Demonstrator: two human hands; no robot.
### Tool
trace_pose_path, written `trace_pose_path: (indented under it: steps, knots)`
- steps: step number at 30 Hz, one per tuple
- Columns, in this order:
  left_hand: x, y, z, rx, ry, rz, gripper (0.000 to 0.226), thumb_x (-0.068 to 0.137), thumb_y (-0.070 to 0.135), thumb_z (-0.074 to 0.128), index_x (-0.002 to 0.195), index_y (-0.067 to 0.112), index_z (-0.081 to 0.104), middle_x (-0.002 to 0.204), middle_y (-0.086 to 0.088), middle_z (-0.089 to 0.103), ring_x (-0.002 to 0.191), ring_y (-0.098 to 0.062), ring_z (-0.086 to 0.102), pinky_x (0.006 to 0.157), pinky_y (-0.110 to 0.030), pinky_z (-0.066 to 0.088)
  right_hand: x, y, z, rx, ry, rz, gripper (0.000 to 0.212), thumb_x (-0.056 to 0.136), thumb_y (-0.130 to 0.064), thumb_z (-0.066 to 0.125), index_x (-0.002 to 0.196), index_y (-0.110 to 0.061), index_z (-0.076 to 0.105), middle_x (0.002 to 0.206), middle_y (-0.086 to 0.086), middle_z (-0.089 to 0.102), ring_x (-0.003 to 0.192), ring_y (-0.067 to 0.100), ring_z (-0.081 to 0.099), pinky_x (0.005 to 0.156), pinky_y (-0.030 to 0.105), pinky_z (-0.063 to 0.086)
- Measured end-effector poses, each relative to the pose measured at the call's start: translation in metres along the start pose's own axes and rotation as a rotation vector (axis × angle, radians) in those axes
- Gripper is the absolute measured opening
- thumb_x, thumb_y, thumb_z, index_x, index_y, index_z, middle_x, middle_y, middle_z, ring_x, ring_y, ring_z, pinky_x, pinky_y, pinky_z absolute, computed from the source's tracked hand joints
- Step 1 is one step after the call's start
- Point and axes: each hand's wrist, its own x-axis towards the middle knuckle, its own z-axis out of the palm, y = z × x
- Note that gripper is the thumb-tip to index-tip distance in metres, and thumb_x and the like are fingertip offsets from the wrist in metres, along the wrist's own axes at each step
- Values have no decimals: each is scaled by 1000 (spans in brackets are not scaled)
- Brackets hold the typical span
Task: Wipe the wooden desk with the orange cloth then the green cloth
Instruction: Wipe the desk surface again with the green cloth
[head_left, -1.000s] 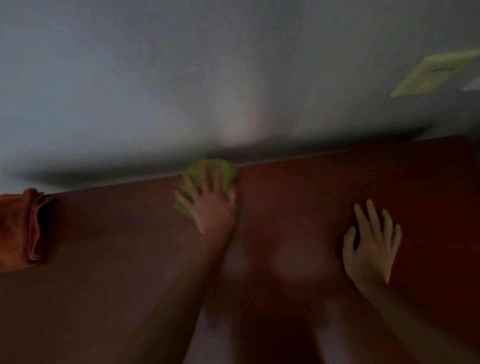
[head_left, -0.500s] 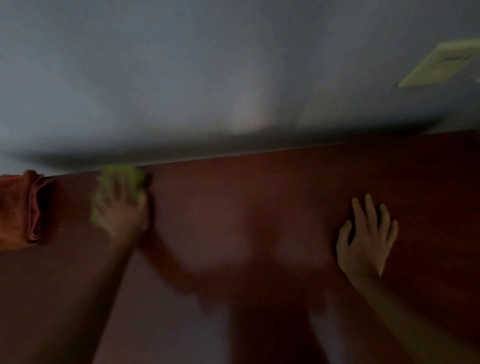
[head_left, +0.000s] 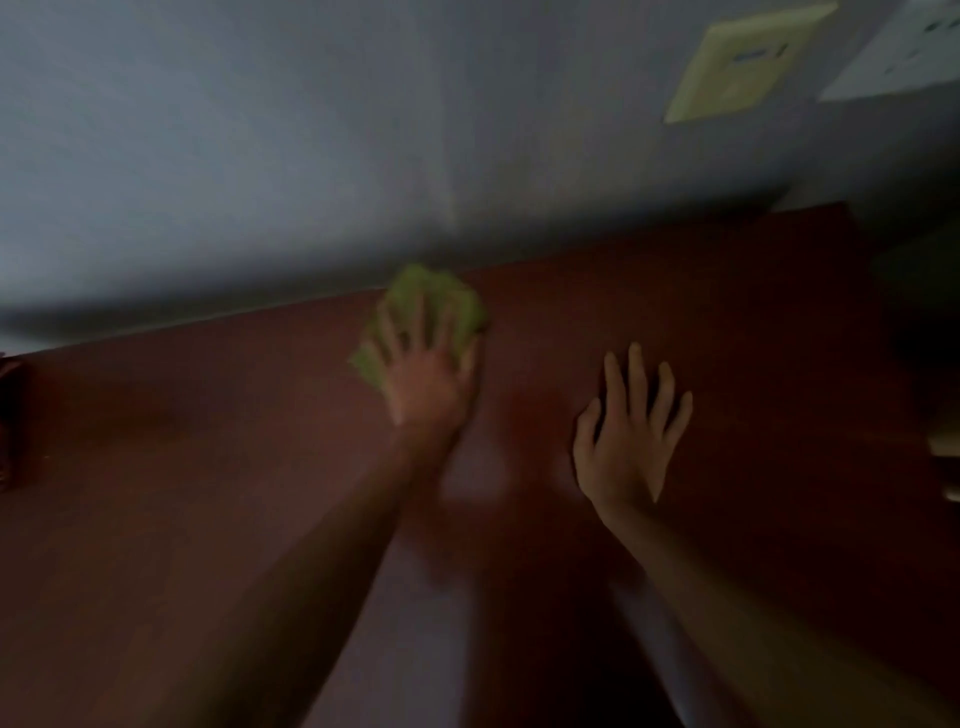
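Observation:
The scene is dim and blurred. My left hand (head_left: 428, 376) presses flat on the green cloth (head_left: 441, 299), fingers spread over it, near the back edge of the dark reddish wooden desk (head_left: 208, 441). My right hand (head_left: 631, 431) lies flat on the desk to the right of it, fingers apart and holding nothing. Only a dark sliver of the orange cloth (head_left: 8, 415) shows at the far left edge of the desk.
A grey wall (head_left: 311, 156) rises right behind the desk's back edge. On it hang a pale yellow plate (head_left: 737, 65) and a white sheet (head_left: 904, 52) at the upper right. The desk's right end (head_left: 852, 218) borders a dark area.
My left hand has slid the green cloth from the left part of the desk back toward the middle. The view has shifted right, so the orange cloth is almost out of frame.

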Motion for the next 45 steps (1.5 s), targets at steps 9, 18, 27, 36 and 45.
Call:
trace_pose_path:
  steps: [9,18,27,36,45]
  knots:
    - [0,-42,-2,42,6,13,58,99,51,32,153,33,35,164,-6,25,149,-36,24,120,-57,18,12,43,-9,275,26,-105,48,94,-22,39,141,-19,50,155,7,39,142,31,35,118,47,21]
    - [-171,-122,-15,-133,29,-973,77,91,56,25,154,13,33,164,-17,21,149,-45,17,119,-63,7,22,240,-54,101,21,358,57,96,-37,28,148,-13,34,150,24,39,132,46,42,108,56,33]
    - [-66,64,27,-126,74,-777,62,94,48,34,153,26,39,163,-14,26,149,-48,15,116,-67,3,21,242,-52,202,101,370,52,96,-36,35,137,-6,47,125,25,62,107,43,62,86,47,51]
    - [43,313,55,-98,-123,-47,55,89,39,41,138,20,58,153,-18,43,141,-56,28,112,-73,7,24,244,-54,196,92,349,50,94,-32,38,132,-2,54,117,22,67,99,38,67,79,41,53]
    - [0,357,55,41,-354,1050,51,87,33,37,126,29,68,133,-3,65,128,-36,56,114,-53,27,25,242,-58,221,69,360,51,93,-31,39,130,0,55,119,24,66,102,39,66,82,41,53]
